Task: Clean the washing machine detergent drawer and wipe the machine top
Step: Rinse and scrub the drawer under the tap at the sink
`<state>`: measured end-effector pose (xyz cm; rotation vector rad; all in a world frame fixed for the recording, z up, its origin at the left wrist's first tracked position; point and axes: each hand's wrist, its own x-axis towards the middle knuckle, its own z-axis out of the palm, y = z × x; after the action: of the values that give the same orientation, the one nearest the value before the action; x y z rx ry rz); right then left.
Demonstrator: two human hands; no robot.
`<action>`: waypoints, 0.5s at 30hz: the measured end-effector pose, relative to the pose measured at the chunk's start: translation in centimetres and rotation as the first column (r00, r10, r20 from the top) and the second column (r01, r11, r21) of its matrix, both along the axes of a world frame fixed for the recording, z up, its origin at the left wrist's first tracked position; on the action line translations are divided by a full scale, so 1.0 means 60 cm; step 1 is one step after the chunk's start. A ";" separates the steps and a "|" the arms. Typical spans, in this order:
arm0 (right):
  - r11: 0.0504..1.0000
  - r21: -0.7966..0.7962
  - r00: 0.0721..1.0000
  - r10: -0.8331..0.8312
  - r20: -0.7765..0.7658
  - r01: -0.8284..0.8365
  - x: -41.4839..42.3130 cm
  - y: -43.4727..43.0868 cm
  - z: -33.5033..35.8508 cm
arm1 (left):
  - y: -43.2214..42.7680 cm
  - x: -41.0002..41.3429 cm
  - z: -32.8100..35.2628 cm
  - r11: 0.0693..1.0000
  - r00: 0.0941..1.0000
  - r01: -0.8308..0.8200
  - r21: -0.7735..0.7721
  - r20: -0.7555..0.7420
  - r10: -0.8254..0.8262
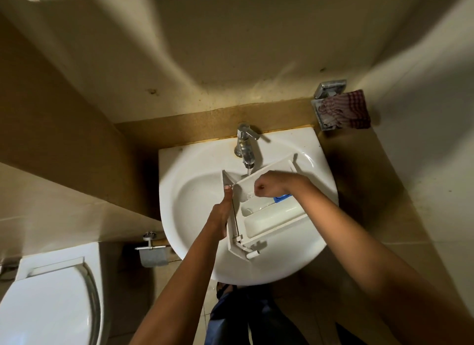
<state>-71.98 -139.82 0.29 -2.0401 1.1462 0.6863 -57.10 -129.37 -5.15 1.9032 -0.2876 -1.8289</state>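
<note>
White plastic detergent drawer (269, 221): laid tilted inside the white ceramic sink basin (179, 165), its front panel turned toward 9 o'clock, its rear end toward 3 o'clock. Chrome tap (245, 147): mounted at the basin's 12 o'clock; a thin stream of water is dropped onto the drawer's far edge. Left hand (220, 216): clamped on the drawer's front panel from 7 o'clock, thumb laid straight along the edge. Right hand (269, 186): fingers curled into a fist, set in the far compartment; anything held cannot be made out. Blue plastic insert (282, 198): seen just beside that hand. Red checked cloth (346, 108): kept at 2 o'clock of the basin.
</note>
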 end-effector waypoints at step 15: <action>0.647 -0.039 0.605 -0.688 0.402 0.762 -0.139 0.027 0.071 | 0.008 -0.001 -0.005 0.999 0.945 -0.026 -0.021 -0.327 0.018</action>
<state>-80.32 -138.21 4.54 -1.5146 1.7068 -0.2290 -57.14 -128.86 -5.46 1.5446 -0.1734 -2.0750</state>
